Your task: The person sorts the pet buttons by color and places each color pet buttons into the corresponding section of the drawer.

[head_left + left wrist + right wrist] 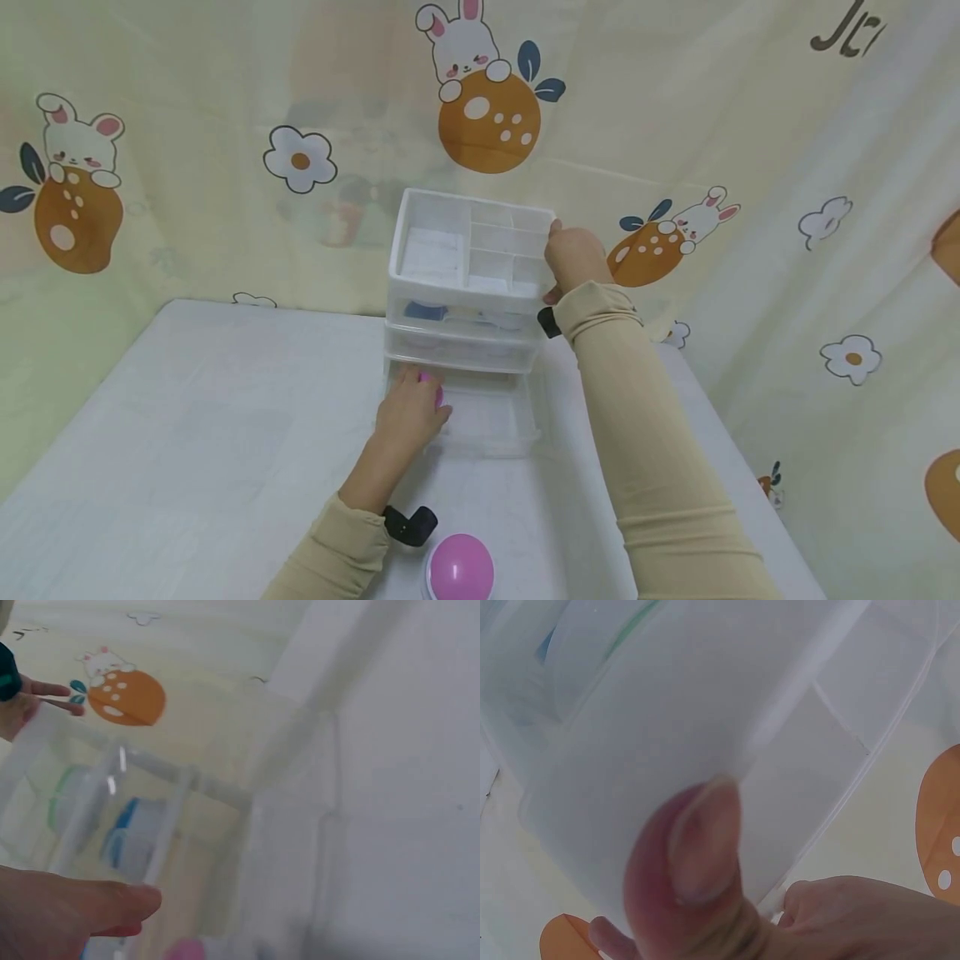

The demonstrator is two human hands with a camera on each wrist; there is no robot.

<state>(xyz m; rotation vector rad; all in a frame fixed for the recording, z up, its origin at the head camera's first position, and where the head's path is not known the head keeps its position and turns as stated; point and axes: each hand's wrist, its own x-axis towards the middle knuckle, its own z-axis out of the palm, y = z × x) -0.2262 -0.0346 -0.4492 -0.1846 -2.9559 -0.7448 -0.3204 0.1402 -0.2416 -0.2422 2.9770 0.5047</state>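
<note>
Looked partway through to me, though that's only a judgement. The white drawer unit (465, 288) stood at the back of the counter (285, 433) with its bottom drawer (487, 417) pulled out, and the two drawers above were in. Through the clear plastic you could make out a green-rimmed container (73, 806) and a blue-rimmed container (139, 838), so I'd count those as put away.

The pink thing (438, 397) was in the left end of the bottom drawer, under the left hand (407, 412). Its fingers lay over it, but I honestly couldn't tell if they were pinching it or just touching. The right hand (579, 254) had its fingers clamped on the unit's upper right side. As for what was left: the bottom drawer wasn't pushed in yet, and a pink-topped container (461, 568) sat out on the counter nearer the person.

Brands? No label I could read. The curtain (360, 58) had some big dark lettering (847, 32), a "J" first, the rest too cut off to make out.
</note>
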